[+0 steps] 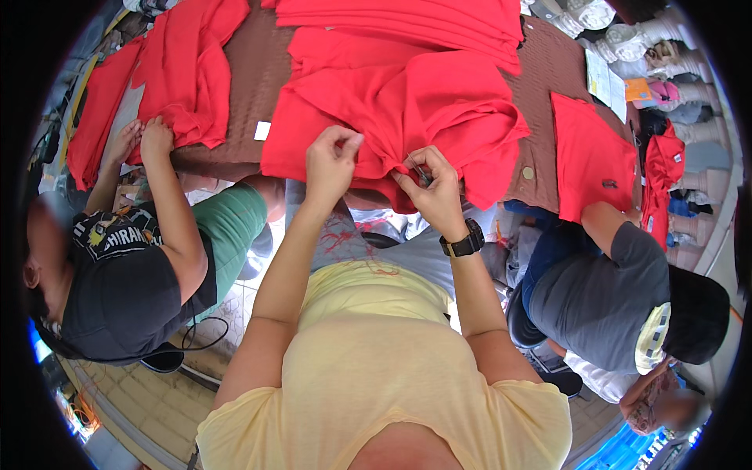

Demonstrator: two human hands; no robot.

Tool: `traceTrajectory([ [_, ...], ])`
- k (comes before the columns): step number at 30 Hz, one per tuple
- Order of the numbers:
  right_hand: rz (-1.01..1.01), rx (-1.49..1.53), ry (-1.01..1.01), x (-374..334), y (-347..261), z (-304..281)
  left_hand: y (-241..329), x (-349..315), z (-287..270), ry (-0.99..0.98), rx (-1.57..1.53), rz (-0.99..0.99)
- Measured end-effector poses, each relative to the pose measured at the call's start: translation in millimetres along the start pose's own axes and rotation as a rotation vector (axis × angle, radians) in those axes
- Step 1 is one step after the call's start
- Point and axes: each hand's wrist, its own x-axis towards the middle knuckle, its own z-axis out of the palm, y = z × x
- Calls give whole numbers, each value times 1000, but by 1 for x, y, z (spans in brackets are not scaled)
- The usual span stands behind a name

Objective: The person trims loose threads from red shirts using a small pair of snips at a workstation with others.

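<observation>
A red garment (pixel 462 106) lies bunched in front of me, its near edge hanging over the table edge toward my lap. My left hand (pixel 327 168) is raised just over its left part, thumb and fingers pinched together; anything between them is too small to make out. At the garment's near edge, my right hand (pixel 440 196) is closed around small thread snips (pixel 424 177), dark with a thin metal part showing. Its fingertips touch the red cloth. Bits of red thread (pixel 345 235) are scattered over my lap.
Folded red garments (pixel 399 12) are stacked behind on the brown-covered table (pixel 254 70). A person at left handles red cloth (pixel 184 78); another at right has an arm by a red garment (pixel 593 153). A white paper tag (pixel 262 131) and papers (pixel 605 84) lie on the table.
</observation>
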Motion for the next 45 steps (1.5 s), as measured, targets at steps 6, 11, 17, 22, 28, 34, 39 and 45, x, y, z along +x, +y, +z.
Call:
traceTrajectory([
  [6, 87, 104, 13, -2, 12, -4, 30, -18, -24, -95, -632, 51],
  [11, 185, 102, -3, -2, 9, -4, 55, -44, -74, -1033, -255, -234],
  [17, 123, 141, 29, 2, 10, -4, 79, -44, -14, -49, 424, 500],
  [22, 246, 225, -53, 17, -14, -15, 35, -24, -9, -163, 0, 249],
  [28, 98, 218, -129, 40, -14, -14, 41, -4, -23, -282, -193, 178],
  [34, 121, 218, -98, 46, -14, -9, 50, -11, -9, -124, 11, 331],
  [39, 115, 216, -74, 48, -9, -7, 45, -3, -4, 31, 98, 557],
  [45, 171, 256, -98, 48, -15, -4, 60, 1, -1, 185, 225, 650],
])
